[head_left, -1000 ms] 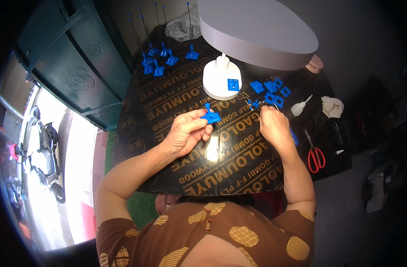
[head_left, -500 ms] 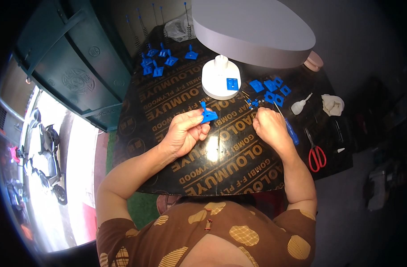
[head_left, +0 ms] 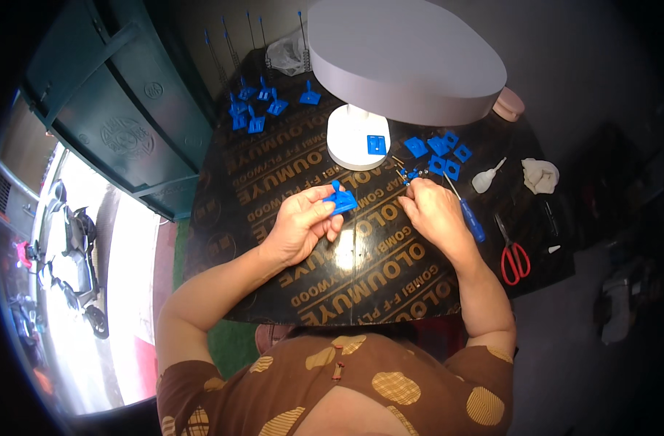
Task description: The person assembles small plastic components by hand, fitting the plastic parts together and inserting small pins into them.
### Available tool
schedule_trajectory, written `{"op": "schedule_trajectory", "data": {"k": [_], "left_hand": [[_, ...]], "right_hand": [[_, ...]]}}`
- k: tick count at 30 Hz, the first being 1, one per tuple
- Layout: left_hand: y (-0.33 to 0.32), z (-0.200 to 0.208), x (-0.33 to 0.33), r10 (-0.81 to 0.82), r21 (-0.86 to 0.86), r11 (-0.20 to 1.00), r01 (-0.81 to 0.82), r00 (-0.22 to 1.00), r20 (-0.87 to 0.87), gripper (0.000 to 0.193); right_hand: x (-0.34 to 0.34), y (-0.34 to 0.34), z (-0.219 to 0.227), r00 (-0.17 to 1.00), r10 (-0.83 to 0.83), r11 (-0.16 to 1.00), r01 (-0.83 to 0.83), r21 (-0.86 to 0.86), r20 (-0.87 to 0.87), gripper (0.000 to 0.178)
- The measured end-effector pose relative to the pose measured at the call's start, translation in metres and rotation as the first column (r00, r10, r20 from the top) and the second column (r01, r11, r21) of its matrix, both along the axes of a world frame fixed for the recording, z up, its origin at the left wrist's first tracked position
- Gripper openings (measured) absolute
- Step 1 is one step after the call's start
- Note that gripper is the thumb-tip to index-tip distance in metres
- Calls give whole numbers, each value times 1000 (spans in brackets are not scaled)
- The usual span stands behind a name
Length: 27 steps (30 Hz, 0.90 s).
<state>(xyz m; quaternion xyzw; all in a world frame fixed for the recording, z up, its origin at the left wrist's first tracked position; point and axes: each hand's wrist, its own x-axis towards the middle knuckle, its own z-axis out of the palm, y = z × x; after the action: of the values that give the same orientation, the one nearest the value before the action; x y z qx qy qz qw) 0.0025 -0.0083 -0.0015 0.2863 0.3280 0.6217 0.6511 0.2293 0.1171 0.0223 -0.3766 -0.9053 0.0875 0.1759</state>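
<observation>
My left hand (head_left: 300,225) is closed, with thumb and fingers pinching a blue plastic plate with an upright stem (head_left: 340,199). To its right, my right hand (head_left: 439,215) reaches to a small heap of blue-tipped pins and little parts (head_left: 410,175). Its fingers curl down at the heap's near edge, and whatever they hold is hidden. Beyond my hands, a flat blue square piece (head_left: 376,144) lies on the white lamp base (head_left: 343,152). Several loose blue square plates (head_left: 437,166) lie just past my right hand.
Over the far side hangs a big pale oval lamp head (head_left: 412,65). Finished-looking blue stemmed pieces (head_left: 255,120) stand far left, near thin springs on rods (head_left: 304,54). At right lie a blue-handled screwdriver (head_left: 472,220), a white squeeze bottle (head_left: 486,179), red-handled scissors (head_left: 515,263) and white cloth (head_left: 540,176).
The blue stemmed piece in my left hand has tilted and come slightly nearer. My right hand has shifted a little left at the small parts, its thumb side showing more. The view has shifted slightly.
</observation>
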Motion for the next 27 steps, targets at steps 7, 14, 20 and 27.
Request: {"op": "schedule_trajectory", "data": {"k": [7,14,20,27], "left_hand": [[-12,-2,20,186,193,977,-93,816,-547,42],[-11,1,24,578,610,786,98,236,-782,45],[-13,0,27,541,568,823,-22,335,-771,46],[-15,3,25,553,585,811,2,324,-768,47]], "right_hand": [[-19,-32,7,819,322,870,-454,-193,-475,20],[-26,-42,-9,787,361,848,-501,-176,-501,20],[-27,-40,-16,759,372,844,-516,-145,-534,14],[-28,-39,-19,752,375,844,-519,-137,-542,13]]}}
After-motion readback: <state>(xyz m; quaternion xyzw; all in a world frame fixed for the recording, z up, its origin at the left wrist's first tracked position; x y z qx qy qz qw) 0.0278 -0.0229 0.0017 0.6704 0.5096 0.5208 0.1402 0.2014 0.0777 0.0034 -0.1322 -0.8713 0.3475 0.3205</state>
